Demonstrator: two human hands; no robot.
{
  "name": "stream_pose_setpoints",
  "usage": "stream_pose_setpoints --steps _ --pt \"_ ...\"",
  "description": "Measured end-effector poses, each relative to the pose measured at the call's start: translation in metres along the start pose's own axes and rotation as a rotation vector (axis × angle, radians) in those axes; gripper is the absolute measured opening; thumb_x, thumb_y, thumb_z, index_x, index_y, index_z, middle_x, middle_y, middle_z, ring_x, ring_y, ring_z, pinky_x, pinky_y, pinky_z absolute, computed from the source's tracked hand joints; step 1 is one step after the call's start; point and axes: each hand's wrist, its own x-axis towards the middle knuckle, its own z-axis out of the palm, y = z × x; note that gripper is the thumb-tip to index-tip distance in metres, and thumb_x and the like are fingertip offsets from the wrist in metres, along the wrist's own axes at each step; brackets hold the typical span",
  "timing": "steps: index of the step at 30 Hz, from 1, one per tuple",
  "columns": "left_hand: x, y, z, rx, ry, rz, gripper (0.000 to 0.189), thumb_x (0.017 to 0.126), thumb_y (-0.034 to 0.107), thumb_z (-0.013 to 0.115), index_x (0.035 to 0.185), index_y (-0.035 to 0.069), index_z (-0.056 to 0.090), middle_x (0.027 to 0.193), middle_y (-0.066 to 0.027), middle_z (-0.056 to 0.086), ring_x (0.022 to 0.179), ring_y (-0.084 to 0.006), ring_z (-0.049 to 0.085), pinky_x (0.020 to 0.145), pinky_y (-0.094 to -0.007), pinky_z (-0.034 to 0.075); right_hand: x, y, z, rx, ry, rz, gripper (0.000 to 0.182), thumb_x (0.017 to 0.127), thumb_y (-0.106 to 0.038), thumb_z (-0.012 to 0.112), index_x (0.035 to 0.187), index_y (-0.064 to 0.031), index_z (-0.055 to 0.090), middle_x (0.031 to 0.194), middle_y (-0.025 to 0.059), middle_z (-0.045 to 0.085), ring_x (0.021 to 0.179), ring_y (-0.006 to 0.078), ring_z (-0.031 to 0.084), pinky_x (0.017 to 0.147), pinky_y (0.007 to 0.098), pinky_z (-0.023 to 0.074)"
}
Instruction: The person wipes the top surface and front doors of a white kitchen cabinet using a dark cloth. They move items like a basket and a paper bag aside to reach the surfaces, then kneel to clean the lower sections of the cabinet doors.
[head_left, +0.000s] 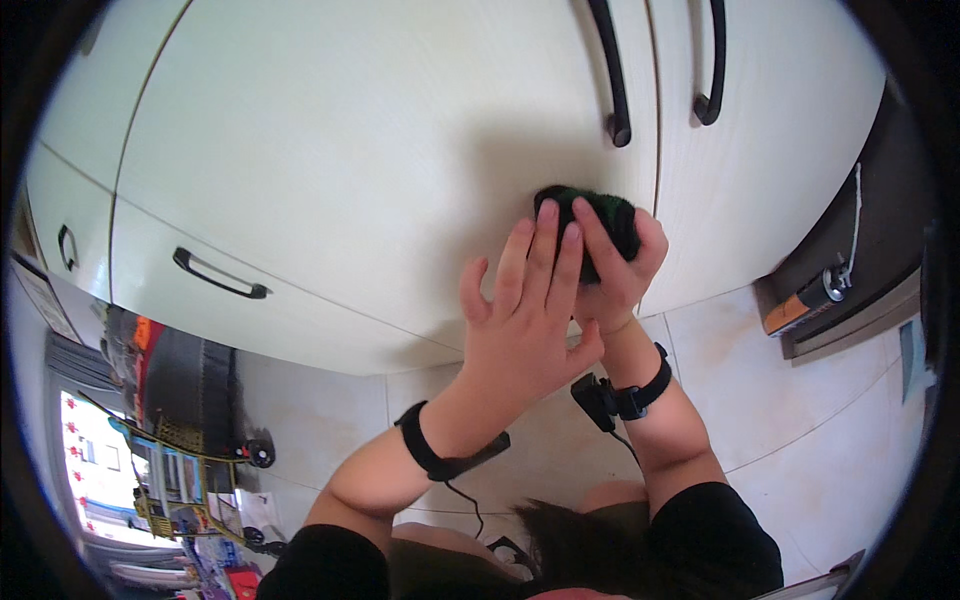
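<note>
A bunched dark green and black cloth (615, 217) is in front of a cream cabinet door (337, 150), below its long black handle. My right hand (619, 281) grips the cloth from the right, with one finger laid across its front. My left hand (517, 315) is spread out, its back towards me. Its middle fingertips overlap the cloth, while the thumb and little finger stand away from it. Part of the cloth is hidden behind my fingers. Whether it touches the door cannot be made out.
A black door handle (615, 82) juts out just above my hands, another (716, 67) beside it. A drawer handle (221, 276) sits lower left. At right, a spray can with a nozzle tube (806, 304) lies by a dark ledge. A wheeled cart (176, 472) stands at left on the tiled floor.
</note>
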Motion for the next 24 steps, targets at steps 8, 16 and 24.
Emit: stream_pose_setpoints --steps 8,16,24 --pt "0.022 0.003 0.003 -0.141 0.080 -0.034 0.081 0.067 0.030 0.051 0.138 -0.005 0.036 0.141 -0.0251 0.039 0.124 -0.0360 0.038 0.093 -0.0442 0.031 0.026 -0.011 0.016 0.033 0.126 0.089 0.030 0.067 -0.025 0.076 0.096 -0.0221 0.073 0.100 0.0054 0.049 0.079 0.0242 0.051 0.067 0.0353 0.0419" --pt "0.024 -0.011 0.004 -0.123 0.016 0.089 0.090 0.069 0.046 0.062 0.139 -0.003 0.034 0.141 -0.0191 0.042 0.119 -0.0318 0.038 0.084 -0.0419 0.033 0.028 -0.002 0.001 0.047 0.007 0.053 0.037 0.064 -0.026 0.075 0.101 -0.0232 0.071 0.100 0.0074 0.051 0.077 0.0253 0.052 0.065 0.0355 0.0439" --pt "0.021 -0.012 0.008 -0.020 0.030 0.078 0.093 0.079 0.051 0.057 0.141 -0.011 0.024 0.145 -0.0188 0.035 0.118 -0.0328 0.038 0.096 -0.0399 0.029 0.023 -0.001 -0.002 0.138 -0.118 0.059 0.042 0.066 -0.024 0.073 0.108 -0.0218 0.069 0.103 0.0084 0.050 0.085 0.0269 0.053 0.069 0.0365 0.0438"
